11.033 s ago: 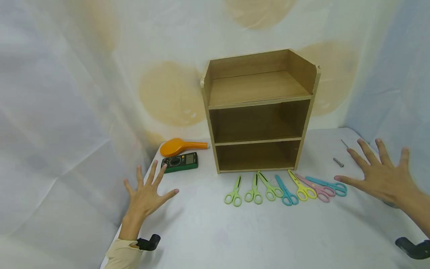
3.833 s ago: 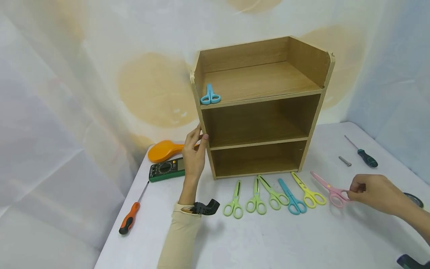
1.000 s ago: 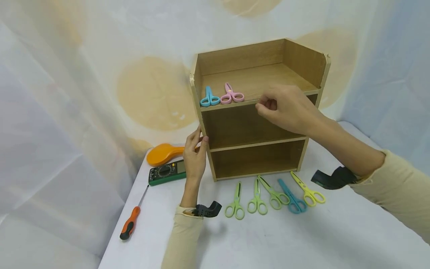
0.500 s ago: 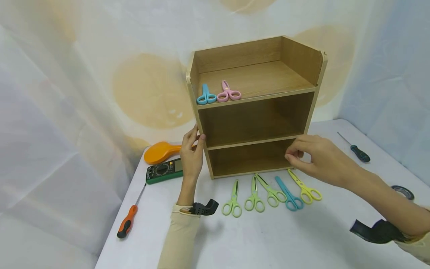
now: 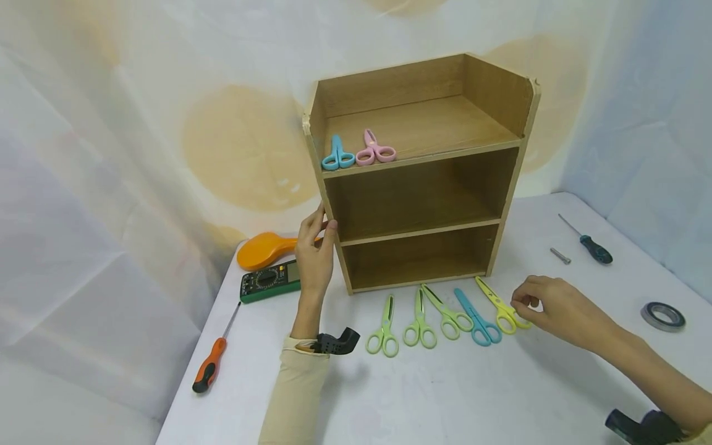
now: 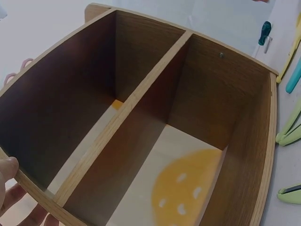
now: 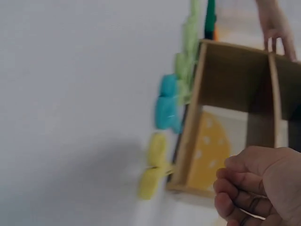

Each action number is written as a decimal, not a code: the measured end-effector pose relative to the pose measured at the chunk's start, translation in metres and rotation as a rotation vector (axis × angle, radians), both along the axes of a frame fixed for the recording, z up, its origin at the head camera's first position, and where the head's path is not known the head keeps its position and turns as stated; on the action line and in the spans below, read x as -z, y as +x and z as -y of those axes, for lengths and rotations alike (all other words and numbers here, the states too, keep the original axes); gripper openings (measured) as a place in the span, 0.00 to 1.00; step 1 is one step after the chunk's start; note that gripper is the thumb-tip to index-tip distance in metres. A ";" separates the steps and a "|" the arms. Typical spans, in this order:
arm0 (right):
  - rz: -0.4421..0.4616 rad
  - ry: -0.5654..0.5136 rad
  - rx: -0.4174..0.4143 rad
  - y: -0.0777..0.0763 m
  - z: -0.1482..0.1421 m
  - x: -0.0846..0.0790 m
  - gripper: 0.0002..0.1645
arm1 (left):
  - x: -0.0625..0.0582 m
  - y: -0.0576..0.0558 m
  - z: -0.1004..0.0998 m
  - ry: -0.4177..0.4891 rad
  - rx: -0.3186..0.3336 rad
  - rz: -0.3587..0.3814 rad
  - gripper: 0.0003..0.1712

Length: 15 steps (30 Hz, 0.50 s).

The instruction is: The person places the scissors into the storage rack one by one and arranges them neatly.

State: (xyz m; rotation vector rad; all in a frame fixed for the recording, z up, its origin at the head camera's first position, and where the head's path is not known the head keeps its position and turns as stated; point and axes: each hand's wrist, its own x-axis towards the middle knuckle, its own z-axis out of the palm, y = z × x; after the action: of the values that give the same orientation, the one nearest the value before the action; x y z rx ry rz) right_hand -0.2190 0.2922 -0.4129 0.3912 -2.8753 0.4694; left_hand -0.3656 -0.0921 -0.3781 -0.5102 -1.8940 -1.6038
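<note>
My left hand [image 5: 315,256] grips the left side panel of a wooden shelf unit [image 5: 419,233], thumb at the front edge, other fingers along the outside. On its top board lie blue scissors [image 5: 337,148] and, to their right, pink scissors [image 5: 371,147]. Over the tabletop, my right hand [image 5: 562,311] has loosely bent fingers and holds nothing. It is close beside the yellow scissors [image 5: 497,301]; the right wrist view [image 7: 263,188] shows it apart from them. Left of these are a teal pair of scissors [image 5: 470,311] and several light green scissors [image 5: 387,315], handles toward me.
At left lie an orange paddle-shaped object [image 5: 262,250], a green multimeter [image 5: 267,281] and an orange-black screwdriver [image 5: 211,363]. A bolt [image 5: 560,256], a dark green screwdriver [image 5: 595,249] and a roll of tape [image 5: 648,317] lie at right.
The blue and pink scissors moved from the table's right onto the top board. My right hand came down from there toward the yellow scissors. My left hand took hold of the shelf unit.
</note>
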 end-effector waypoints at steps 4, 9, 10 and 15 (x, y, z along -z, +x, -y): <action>0.072 0.015 0.045 -0.006 -0.008 0.015 0.08 | -0.001 0.000 0.003 -0.009 -0.016 -0.003 0.27; 0.133 0.024 0.102 -0.012 -0.015 0.030 0.10 | 0.000 -0.001 0.004 -0.024 -0.022 -0.004 0.27; 0.145 0.029 0.113 -0.013 -0.016 0.033 0.10 | 0.000 -0.001 0.004 -0.027 -0.021 -0.005 0.27; 0.173 0.030 0.149 -0.016 -0.021 0.044 0.10 | 0.001 -0.001 0.002 -0.039 -0.013 -0.012 0.27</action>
State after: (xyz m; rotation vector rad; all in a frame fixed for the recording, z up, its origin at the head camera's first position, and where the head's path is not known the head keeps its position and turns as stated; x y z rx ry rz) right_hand -0.2353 0.3129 -0.4564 0.1459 -3.0522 0.4546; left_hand -0.3667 -0.0942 -0.3793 -0.5220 -1.9192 -1.5545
